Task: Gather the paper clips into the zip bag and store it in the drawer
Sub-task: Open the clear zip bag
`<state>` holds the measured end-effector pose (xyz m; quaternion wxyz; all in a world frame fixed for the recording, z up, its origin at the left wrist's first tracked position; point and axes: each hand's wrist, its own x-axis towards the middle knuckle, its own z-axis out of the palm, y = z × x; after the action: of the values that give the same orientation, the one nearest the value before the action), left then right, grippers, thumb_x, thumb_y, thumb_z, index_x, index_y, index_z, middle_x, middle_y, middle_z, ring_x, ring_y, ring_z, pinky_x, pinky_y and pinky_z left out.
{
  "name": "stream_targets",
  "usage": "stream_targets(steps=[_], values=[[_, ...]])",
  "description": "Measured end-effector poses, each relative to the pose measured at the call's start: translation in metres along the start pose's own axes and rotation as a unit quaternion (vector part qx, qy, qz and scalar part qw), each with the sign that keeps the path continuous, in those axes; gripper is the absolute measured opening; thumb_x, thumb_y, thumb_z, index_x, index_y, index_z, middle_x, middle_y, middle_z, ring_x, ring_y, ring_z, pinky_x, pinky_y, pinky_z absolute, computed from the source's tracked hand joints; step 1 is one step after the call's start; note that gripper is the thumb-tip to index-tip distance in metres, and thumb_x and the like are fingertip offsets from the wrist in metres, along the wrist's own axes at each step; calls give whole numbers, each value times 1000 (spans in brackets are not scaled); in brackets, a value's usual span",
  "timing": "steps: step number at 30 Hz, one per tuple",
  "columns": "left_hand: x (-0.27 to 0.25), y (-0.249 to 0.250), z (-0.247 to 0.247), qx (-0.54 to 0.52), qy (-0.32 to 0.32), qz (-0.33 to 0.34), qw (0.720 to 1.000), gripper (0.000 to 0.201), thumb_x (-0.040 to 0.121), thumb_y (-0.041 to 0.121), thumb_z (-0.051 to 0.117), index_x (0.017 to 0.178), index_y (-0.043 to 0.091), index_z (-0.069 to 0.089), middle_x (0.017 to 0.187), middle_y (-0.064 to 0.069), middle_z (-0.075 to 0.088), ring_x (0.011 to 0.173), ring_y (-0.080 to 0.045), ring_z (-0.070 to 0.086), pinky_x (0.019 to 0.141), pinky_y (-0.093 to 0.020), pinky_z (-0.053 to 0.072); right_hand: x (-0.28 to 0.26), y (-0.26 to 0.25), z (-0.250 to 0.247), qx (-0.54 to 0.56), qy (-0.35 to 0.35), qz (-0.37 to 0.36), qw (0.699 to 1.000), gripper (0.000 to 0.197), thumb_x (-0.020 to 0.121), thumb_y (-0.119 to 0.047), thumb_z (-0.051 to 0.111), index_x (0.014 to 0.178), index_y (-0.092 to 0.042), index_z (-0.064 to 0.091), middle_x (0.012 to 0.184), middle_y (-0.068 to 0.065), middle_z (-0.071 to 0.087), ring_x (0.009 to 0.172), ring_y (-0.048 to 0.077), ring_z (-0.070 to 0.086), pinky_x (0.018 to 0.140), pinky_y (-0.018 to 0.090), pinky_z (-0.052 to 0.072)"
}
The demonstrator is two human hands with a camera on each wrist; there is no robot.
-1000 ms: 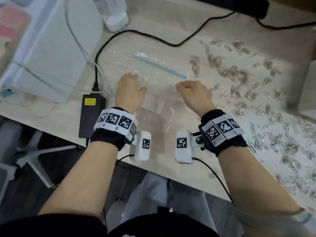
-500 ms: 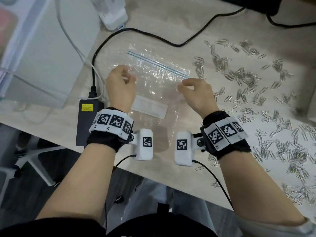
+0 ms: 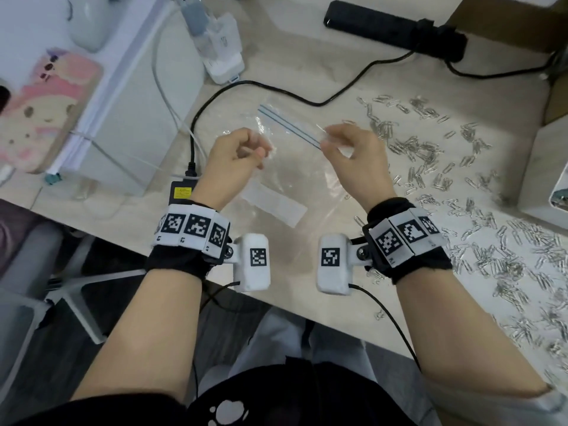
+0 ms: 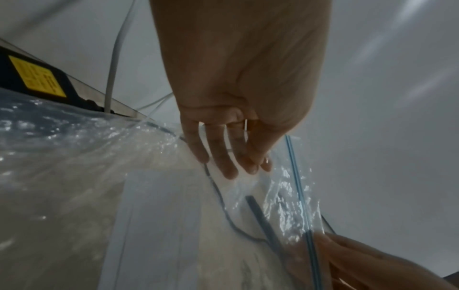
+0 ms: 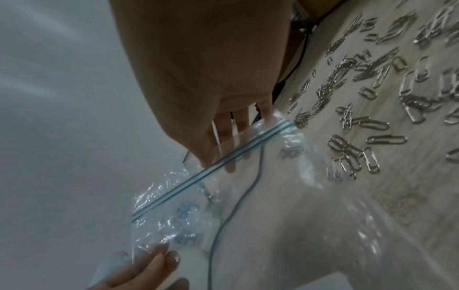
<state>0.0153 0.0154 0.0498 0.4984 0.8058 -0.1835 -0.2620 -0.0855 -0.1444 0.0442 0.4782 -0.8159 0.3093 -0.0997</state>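
Note:
A clear zip bag (image 3: 295,182) with a blue zip strip (image 3: 285,124) and a white label lies on the table, its mouth end raised. My left hand (image 3: 261,150) pinches the bag's left edge below the strip; the left wrist view shows its fingers (image 4: 223,159) on the plastic. My right hand (image 3: 330,139) pinches the strip's right end, seen close in the right wrist view (image 5: 228,151). Silver paper clips (image 3: 430,149) lie scattered over the table to the right of the bag (image 5: 367,125). No clips show clearly inside the bag.
A black power adapter (image 3: 181,192) and its cable (image 3: 276,90) lie left of and behind the bag. A black power strip (image 3: 393,29) and white charger (image 3: 222,59) sit at the back. A white box (image 3: 132,103) stands left, another white unit (image 3: 550,167) right.
Both hands slid up the bag from its middle toward the zip strip, took hold of it, and lifted the mouth end off the table.

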Motion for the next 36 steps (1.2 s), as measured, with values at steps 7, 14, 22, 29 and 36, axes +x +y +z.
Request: stream_targets(steps=[7, 14, 22, 29, 36], values=[[-18, 15, 7, 62, 121, 31, 990, 36, 84, 19, 64, 117, 21, 48, 111, 5, 53, 111, -11, 47, 97, -25, 36, -31, -8, -22, 63, -23, 29, 997, 11, 86, -4, 60, 79, -8, 67, 67, 3, 67, 62, 19, 67, 65, 27, 53], [-37, 64, 22, 73, 21, 36, 996, 40, 86, 47, 59, 72, 11, 69, 71, 1, 71, 64, -12, 67, 60, -16, 48, -59, -30, -44, 106, -32, 40, 993, 6, 85, -2, 63, 85, 0, 68, 74, 15, 68, 65, 22, 65, 61, 29, 53], [-49, 78, 31, 32, -79, -38, 996, 29, 89, 27, 56, 81, 5, 72, 78, -10, 73, 73, -17, 71, 62, -23, 55, -73, -41, -51, 75, -47, 5, 996, 7, 77, -10, 73, 84, -8, 75, 71, 8, 70, 70, 26, 68, 68, 34, 57], [-60, 78, 24, -30, -120, -37, 992, 24, 95, 16, 49, 92, 2, 68, 84, -11, 70, 75, -16, 70, 68, -25, 56, -79, -46, -53, 132, -66, 28, 989, 18, 79, -22, 74, 85, -5, 75, 79, 17, 72, 80, 35, 68, 72, 53, 57], [-66, 83, 23, -40, -123, -21, 991, 14, 87, 10, 54, 78, 7, 65, 76, -8, 69, 72, -14, 68, 65, -22, 54, -81, -53, -55, 147, -62, 76, 984, 6, 81, -4, 67, 80, 1, 70, 77, 18, 69, 70, 20, 68, 72, 47, 59]])
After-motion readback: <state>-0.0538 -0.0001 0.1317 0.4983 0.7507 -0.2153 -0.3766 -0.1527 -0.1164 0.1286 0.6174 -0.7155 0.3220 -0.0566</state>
